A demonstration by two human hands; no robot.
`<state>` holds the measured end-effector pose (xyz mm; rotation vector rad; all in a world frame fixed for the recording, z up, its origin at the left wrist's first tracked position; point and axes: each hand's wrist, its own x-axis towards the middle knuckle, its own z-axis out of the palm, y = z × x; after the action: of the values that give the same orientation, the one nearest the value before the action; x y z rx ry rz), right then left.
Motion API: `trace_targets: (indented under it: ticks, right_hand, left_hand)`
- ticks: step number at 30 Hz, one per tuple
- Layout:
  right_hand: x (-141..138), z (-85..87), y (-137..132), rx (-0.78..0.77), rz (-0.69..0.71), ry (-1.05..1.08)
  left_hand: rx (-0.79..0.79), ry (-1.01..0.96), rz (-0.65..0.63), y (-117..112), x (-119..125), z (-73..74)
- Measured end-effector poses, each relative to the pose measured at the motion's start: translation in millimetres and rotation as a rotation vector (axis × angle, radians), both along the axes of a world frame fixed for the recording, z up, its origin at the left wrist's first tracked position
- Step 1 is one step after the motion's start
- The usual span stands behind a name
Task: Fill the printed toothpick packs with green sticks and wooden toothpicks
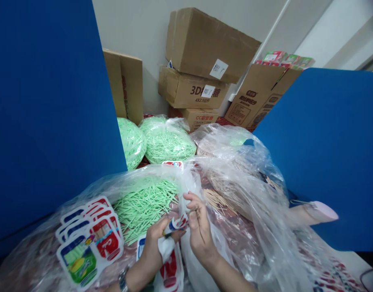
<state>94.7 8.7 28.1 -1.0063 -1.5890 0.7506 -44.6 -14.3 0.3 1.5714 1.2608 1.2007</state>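
Note:
My left hand is closed on a small white packet with red and blue print, holding its open top. My right hand pinches a few thin wooden sticks at the packet's mouth. Both hands work low in the middle, over clear plastic sheeting. Just left of them lies a loose heap of green sticks in an open clear bag. A fan of flat printed packets lies at the lower left. More wooden sticks lie right of my hands under plastic.
Blue dividers stand at the left and right. Two tied bags of green sticks sit behind, then stacked cardboard boxes against the wall. A large crumpled clear bag covers the right side. A pale pink object lies at the right.

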Motion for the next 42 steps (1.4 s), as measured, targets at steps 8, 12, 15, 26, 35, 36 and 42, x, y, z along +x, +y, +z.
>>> trace_targets:
  ticks: [8,12,15,26,35,36,42]
  right_hand:
    - [19.1,11.3,8.1,0.067,0.209,-0.343]
    - [16.3,15.4,10.8,0.143,0.308,-0.487]
    - [10.6,9.2,11.5,0.25,0.309,-0.595]
    - [0.5,-2.3,15.8,0.276,0.396,-0.816]
    - [-11.9,-26.6,76.3,-0.283,0.347,-0.564]
    - [-14.4,-36.0,87.8,-0.3,0.269,-0.753]
    - [2.1,-66.0,135.5,-0.34,0.126,-1.165]
  left_hand:
    - [0.025,0.046,0.007,3.0,-11.7,-4.1]
    - [-0.062,0.047,-0.026,-2.1,-15.4,-11.5]
    - [-0.122,0.059,-0.074,-7.2,-19.7,-10.8]
    - [-0.237,0.17,-0.221,-16.1,-52.9,-19.2]
    - [-0.349,0.109,-0.1,-17.1,-46.0,-19.0]
    - [-0.36,0.104,-0.115,-17.6,-43.4,-17.5]
    - [-0.388,0.049,-0.149,-23.4,-36.1,-14.8]
